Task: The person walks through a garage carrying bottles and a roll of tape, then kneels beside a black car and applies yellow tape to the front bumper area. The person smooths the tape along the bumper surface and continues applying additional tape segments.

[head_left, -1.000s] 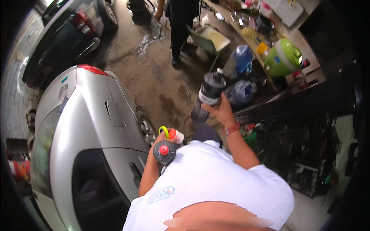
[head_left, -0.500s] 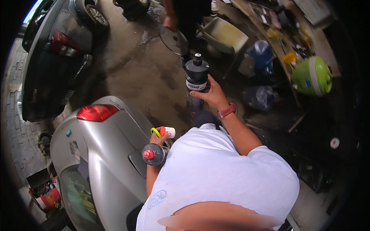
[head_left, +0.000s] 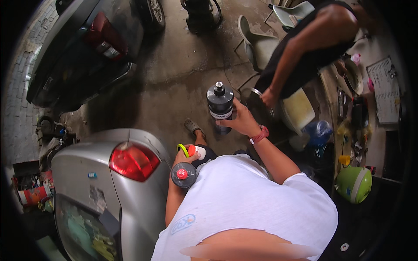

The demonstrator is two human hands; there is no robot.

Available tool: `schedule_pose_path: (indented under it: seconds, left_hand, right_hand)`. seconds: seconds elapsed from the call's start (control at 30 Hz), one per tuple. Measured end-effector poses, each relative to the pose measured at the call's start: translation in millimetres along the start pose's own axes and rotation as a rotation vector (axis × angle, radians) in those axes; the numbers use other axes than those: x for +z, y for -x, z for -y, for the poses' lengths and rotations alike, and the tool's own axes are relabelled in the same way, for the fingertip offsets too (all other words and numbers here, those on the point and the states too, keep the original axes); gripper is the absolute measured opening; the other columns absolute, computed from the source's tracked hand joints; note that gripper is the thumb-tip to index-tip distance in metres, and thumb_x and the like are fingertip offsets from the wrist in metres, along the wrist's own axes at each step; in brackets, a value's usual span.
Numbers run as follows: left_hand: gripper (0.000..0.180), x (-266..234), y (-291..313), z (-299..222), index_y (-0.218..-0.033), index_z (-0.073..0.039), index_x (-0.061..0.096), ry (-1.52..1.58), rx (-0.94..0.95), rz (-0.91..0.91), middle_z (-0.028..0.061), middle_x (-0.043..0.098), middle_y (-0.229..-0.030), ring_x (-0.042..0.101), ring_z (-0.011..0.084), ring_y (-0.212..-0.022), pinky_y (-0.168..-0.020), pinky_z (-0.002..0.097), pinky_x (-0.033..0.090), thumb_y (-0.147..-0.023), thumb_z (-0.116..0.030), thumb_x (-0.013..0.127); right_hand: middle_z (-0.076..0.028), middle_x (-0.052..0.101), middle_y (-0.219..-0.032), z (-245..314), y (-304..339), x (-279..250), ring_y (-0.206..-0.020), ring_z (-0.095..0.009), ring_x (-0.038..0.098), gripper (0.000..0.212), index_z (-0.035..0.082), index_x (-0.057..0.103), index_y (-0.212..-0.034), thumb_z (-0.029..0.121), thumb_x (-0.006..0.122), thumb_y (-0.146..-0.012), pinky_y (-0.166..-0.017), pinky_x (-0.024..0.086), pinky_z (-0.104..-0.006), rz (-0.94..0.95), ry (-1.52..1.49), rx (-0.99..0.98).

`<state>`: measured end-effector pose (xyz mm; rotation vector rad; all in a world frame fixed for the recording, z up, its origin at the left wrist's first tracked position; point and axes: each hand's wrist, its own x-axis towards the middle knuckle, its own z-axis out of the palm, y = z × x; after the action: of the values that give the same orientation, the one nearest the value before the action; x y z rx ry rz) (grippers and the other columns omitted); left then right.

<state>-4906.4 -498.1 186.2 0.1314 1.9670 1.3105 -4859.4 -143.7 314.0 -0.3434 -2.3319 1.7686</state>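
Note:
My right hand [head_left: 242, 120], with a red watch on the wrist, is closed round a black squeeze bottle [head_left: 220, 101] with a pale band, held upright in front of me. At my left side, my left hand [head_left: 184, 157] is closed on an orange and white round thing [head_left: 198, 152]. A yellow-green ring [head_left: 183, 150] sits by the same fingers; its exact kind is unclear. A second dark bottle with a red cap [head_left: 182, 174] rests between my left forearm and my shirt, its lower part hidden.
A silver car [head_left: 87, 156] stands close on my left, with a dark car [head_left: 69, 56] beyond. Ahead on the right a person [head_left: 313, 48] leans over a cluttered table [head_left: 326, 87], near a white chair [head_left: 261, 43]. A green round container [head_left: 353, 185] sits at right.
My view has swung, and the cars and table sit differently in it. The person ahead appears further right, bent over the table. Both my hands keep their holds; my foot has come into view.

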Motion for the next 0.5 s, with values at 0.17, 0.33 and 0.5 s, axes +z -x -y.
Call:
schedule_pose_path:
  seconds: [0.17, 0.33, 0.5]
  left_hand:
    - [0.070, -98, -136, -54, -0.139, 0.001, 0.068, 0.075, 0.039, 0.004, 0.0109, 0.077, -0.123, 0.074, 0.0226, -0.113, -0.105, 0.0382, 0.058, -0.083, -0.026, 0.101]
    - [0.070, -177, -235, -154, -0.137, -0.001, 0.069, -0.139, 0.032, 0.059, 0.0119, 0.077, -0.123, 0.074, 0.0232, -0.113, -0.105, 0.0385, 0.057, -0.081, -0.028, 0.102]
    - [0.066, -223, -329, -207, -0.134, -0.001, 0.071, -0.196, -0.033, 0.163, 0.0116, 0.077, -0.122, 0.073, 0.0230, -0.112, -0.104, 0.0378, 0.057, -0.082, -0.028, 0.101]
  right_hand:
    - [-0.014, 0.080, -0.133, -2, -132, 35, -0.123, -0.027, 0.078, 0.085, 0.006, 0.063, -0.151, 0.022, 0.103, -0.078, -0.109, 0.058, -0.0411, -0.028, -0.016, 0.097]
    - [-0.010, 0.077, -0.138, 3, -267, 52, -0.127, -0.023, 0.075, 0.088, 0.006, 0.060, -0.155, 0.019, 0.103, -0.079, -0.113, 0.056, -0.0398, -0.102, -0.185, 0.065]
    - [-0.010, 0.076, -0.140, -7, -368, 45, -0.128, -0.022, 0.074, 0.090, 0.004, 0.058, -0.157, 0.020, 0.103, -0.081, -0.113, 0.056, -0.0400, -0.250, -0.115, 0.100]
